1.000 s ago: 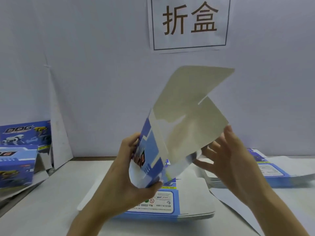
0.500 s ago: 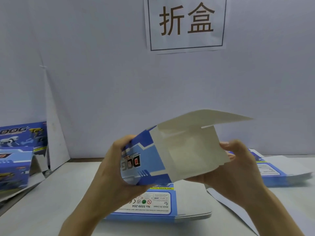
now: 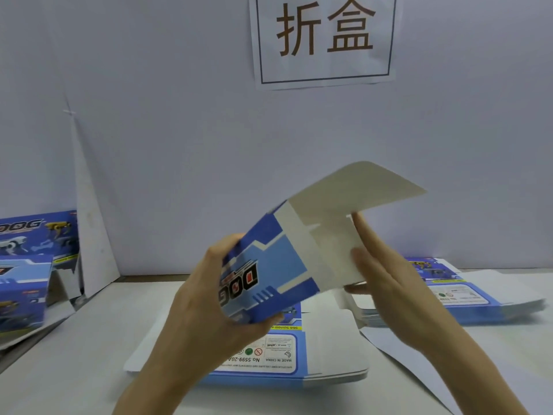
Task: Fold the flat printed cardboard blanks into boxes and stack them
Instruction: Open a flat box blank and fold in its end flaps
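Two hands nearest the lens, doing what?

Left hand (image 3: 203,310) clamped on the printed end of a half-formed box (image 3: 278,265), fingers (image 3: 223,248) curled over the top, thumb beneath. Right hand (image 3: 389,289) flat, straight fingers (image 3: 366,238) pressed against a white inner flap at the open end; big top flap raised above them.

Box on the worktop (image 3: 74,369)?

Held up above it, tilted, "DOG" lettering upside down to the camera. Directly below, a stack of flat blanks (image 3: 329,354), blue print facing up. Sheet of white paper (image 3: 398,351) on the worktop beneath the right forearm.

And further back?

Second stack of blanks (image 3: 484,307) to the right, behind the right wrist. Folded boxes (image 3: 24,283) at far left, against the wall (image 3: 179,130), one in front of another. On the wall above, a dark-bordered paper sign (image 3: 324,40) with two large characters.
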